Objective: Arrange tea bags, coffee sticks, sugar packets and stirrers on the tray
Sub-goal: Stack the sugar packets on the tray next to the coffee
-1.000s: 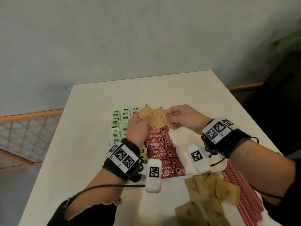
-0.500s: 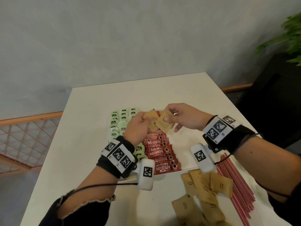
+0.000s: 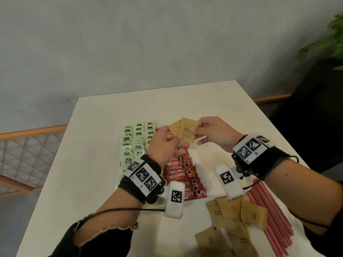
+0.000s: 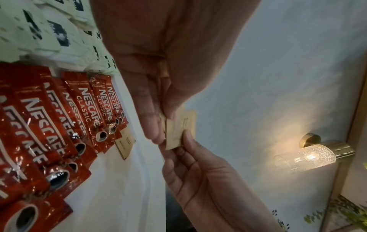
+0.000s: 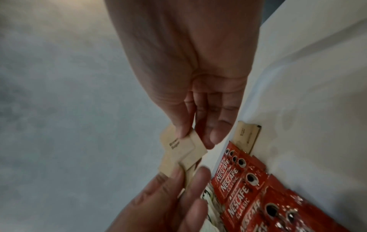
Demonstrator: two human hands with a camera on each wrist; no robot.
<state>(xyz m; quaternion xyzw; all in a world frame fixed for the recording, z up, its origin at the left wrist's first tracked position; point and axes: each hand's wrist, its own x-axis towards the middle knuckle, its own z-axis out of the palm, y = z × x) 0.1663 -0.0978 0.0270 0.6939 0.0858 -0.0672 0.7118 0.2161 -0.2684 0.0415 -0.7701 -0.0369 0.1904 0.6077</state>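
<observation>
Over the far end of the white tray (image 3: 207,164), my left hand (image 3: 173,139) grips a few brown sugar packets (image 3: 174,129). My right hand (image 3: 193,131) pinches the front sugar packet (image 3: 187,131) by its right edge. In the left wrist view, the left fingers (image 4: 152,125) and the right thumb (image 4: 188,138) meet on these packets (image 4: 176,131). In the right wrist view the pinch (image 5: 185,136) sits on the packet's (image 5: 178,146) printed face. Green tea bags (image 3: 137,143) and red coffee sticks (image 3: 181,173) lie in rows on the tray. One sugar packet (image 5: 246,136) lies beyond the sticks.
Loose sugar packets (image 3: 237,216) lie scattered on the table (image 3: 89,145) near its front edge. A bundle of red stirrers (image 3: 271,216) lies at the right, under my right forearm. A wall lamp (image 4: 309,157) and a plant (image 3: 332,39) stand beyond the table.
Both hands have stayed above the tray's far end with the packets. The right hand has slid one packet a little to the right, out of the left hand's stack.
</observation>
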